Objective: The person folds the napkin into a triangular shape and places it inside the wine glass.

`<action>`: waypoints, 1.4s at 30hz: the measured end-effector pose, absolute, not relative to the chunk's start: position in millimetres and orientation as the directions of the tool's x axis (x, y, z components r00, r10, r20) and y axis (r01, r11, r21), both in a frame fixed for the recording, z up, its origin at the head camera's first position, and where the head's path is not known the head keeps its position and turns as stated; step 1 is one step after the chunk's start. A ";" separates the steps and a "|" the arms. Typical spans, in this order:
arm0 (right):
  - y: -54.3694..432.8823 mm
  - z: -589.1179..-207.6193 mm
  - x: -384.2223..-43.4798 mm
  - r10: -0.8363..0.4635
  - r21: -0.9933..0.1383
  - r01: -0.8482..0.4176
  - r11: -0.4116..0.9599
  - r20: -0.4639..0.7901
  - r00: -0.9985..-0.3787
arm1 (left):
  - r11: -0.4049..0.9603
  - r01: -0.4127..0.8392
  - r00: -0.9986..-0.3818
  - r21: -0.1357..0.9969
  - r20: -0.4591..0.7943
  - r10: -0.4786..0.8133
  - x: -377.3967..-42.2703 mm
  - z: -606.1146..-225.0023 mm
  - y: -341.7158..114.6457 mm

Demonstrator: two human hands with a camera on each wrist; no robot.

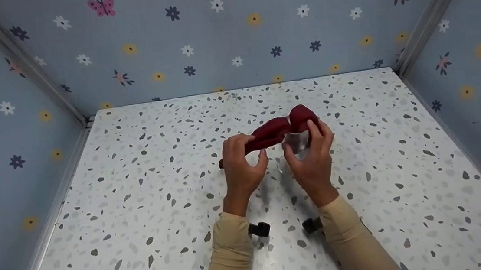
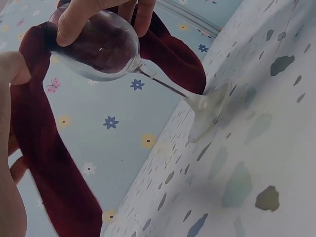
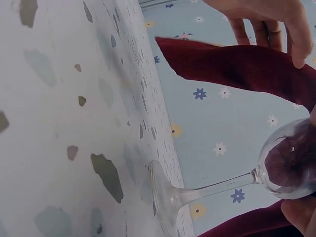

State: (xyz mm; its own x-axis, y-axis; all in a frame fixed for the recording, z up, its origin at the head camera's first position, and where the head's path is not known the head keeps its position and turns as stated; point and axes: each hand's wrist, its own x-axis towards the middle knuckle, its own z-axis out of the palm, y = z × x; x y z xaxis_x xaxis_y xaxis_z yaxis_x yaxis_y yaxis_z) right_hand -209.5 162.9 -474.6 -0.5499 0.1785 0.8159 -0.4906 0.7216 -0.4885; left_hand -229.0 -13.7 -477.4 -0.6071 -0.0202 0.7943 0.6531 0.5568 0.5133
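Observation:
A clear stemmed wine glass point(image 2: 163, 85) leans at an angle, its foot right at the tabletop. Dark red cloth point(image 1: 271, 133) is partly stuffed into its bowl, and long ends hang out on both sides. My right hand point(image 1: 314, 159) grips the bowl, thumb on the near side and fingers on the far side, over some of the cloth. With its thumb and fingers on either side of the cloth, my left hand point(image 1: 243, 165) holds the strip that runs out to the left. The cloth and right hand hide much of the glass in the head view.
The white speckled tabletop point(image 1: 150, 195) extends around both hands. Blue flower-print panels point(image 1: 214, 28) enclose it at the back and on both sides. A black wrist strap piece point(image 1: 261, 229) juts inward from the left sleeve, and another point(image 1: 311, 225) from the right.

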 end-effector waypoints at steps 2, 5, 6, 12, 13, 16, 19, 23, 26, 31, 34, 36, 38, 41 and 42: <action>162.7 -474.1 -209.1 0.179 -0.488 -0.488 0.724 0.815 -0.550 | 0.561 0.655 -0.597 0.505 0.802 -0.025 -228.5 -476.7 -12.6; 162.7 -474.1 -208.9 0.181 -0.488 -0.483 0.727 0.815 -0.551 | 0.564 0.658 -0.588 0.498 0.808 -0.027 -227.8 -475.8 -11.4; 162.7 -474.2 -209.0 0.181 -0.489 -0.483 0.726 0.814 -0.552 | 0.564 0.660 -0.584 0.496 0.811 -0.029 -227.6 -475.5 -11.0; 162.9 -474.9 -209.3 0.183 -0.490 -0.480 0.728 0.813 -0.553 | 0.569 0.677 -0.543 0.466 0.839 -0.041 -226.0 -473.7 -7.9; 163.1 -474.9 -209.2 0.183 -0.490 -0.477 0.729 0.812 -0.554 | 0.572 0.679 -0.537 0.461 0.842 -0.041 -225.6 -473.4 -6.8; 163.1 -474.6 -208.9 0.188 -0.495 -0.473 0.729 0.809 -0.558 | 0.588 0.682 -0.512 0.435 0.858 -0.040 -224.6 -473.3 -2.5; 162.7 -474.0 -208.6 0.192 -0.503 -0.465 0.728 0.802 -0.566 | 0.620 0.674 -0.482 0.401 0.875 -0.042 -222.9 -472.9 2.2; 163.0 -473.0 -208.3 0.194 -0.516 -0.466 0.719 0.793 -0.578 | 0.654 0.665 -0.442 0.362 0.896 -0.046 -220.9 -471.7 6.7; 163.5 -472.1 -208.4 0.197 -0.525 -0.468 0.711 0.787 -0.584 | 0.660 0.661 -0.433 0.358 0.900 -0.054 -219.3 -470.3 9.1; 164.7 -471.4 -208.6 0.202 -0.533 -0.459 0.711 0.780 -0.592 | 0.682 0.645 -0.425 0.345 0.904 -0.056 -214.5 -470.0 15.3; 165.3 -471.1 -208.4 0.204 -0.535 -0.457 0.711 0.778 -0.594 | 0.702 0.629 -0.426 0.335 0.903 -0.049 -211.7 -471.4 20.3; 165.8 -471.2 -208.5 0.204 -0.535 -0.453 0.713 0.777 -0.596 | 0.711 0.618 -0.430 0.335 0.902 -0.052 -210.4 -472.9 23.1; 166.1 -471.0 -208.4 0.202 -0.534 -0.453 0.713 0.776 -0.597 | 0.712 0.614 -0.433 0.342 0.900 -0.059 -209.6 -474.4 25.3; 166.5 -470.7 -208.4 0.199 -0.535 -0.453 0.713 0.774 -0.601 | 0.708 0.611 -0.440 0.353 0.896 -0.067 -209.1 -476.6 27.2; 166.7 -470.7 -208.5 0.197 -0.534 -0.452 0.715 0.774 -0.602 | 0.709 0.609 -0.445 0.356 0.893 -0.067 -209.0 -477.1 27.6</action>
